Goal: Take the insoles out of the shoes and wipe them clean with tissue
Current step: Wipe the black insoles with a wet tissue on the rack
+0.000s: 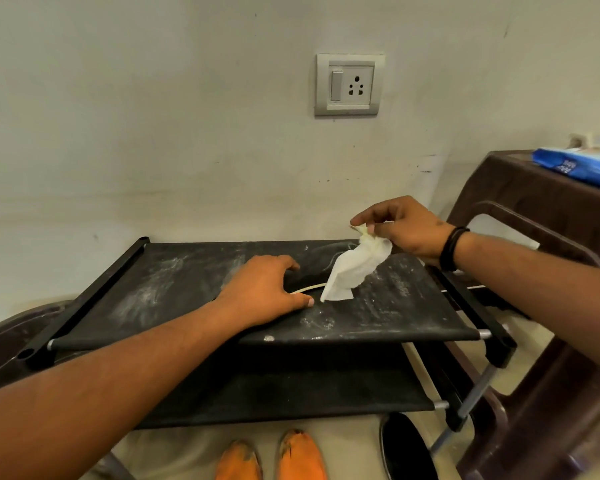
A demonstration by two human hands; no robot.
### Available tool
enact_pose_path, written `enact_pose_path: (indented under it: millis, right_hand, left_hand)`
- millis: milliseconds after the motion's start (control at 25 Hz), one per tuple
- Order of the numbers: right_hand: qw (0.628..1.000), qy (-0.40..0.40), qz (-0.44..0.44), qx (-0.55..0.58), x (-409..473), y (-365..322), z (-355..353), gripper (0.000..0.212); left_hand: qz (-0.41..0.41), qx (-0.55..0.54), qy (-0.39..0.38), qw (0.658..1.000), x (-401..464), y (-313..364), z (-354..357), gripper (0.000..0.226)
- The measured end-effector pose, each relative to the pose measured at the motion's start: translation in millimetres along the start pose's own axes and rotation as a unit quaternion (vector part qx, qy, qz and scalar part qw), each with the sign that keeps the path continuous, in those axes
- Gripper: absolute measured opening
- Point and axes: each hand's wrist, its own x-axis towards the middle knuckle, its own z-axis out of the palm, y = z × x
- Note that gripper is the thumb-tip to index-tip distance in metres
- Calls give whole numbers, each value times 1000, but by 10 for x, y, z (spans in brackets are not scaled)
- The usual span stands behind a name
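Black rack shelf (174,271) under both hands, dusty. Insole (312,282), dark with a pale edge, already out, pinned flat beneath left hand (264,292), fingers spread. Right hand (402,226) pinches tissue (350,271) just above it. Wiping looks underway; second insole unseen. Free shelf left of the left hand; rail edge close below right wrist.
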Motion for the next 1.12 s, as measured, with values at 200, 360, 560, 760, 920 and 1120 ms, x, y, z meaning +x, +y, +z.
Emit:
enact_pose_path:
  millis: [200,360,560,760,920,1120]
  right_hand:
    - [990,-49,46,121,-122,-310,-549,26]
    - [997,10,-5,-75,-173,-310,-626,20]
    - [972,-56,-69,-215,-191,-134,-84,19]
    - [948,-85,-108,-287,-187,-100,359,20]
    - [923,-137,-103,-344,-170,-20,543,24]
    - [949,-179,-77,-248,-211,-162,547,27]
  left_hand:
    - [-53,-62,-1,997,6,-132,-84,68]
    - [-79,-95,-36,992,44,-148,-170,81]
    - [-57,-44,-92,993,29,-60,-412,88]
    - [-5,-47,-49,998,-37,-3,-159,73]
    - [30,15,-59,998,-35,-26,52,74]
    - [40,45,-49,997,-41,-61,130,60]
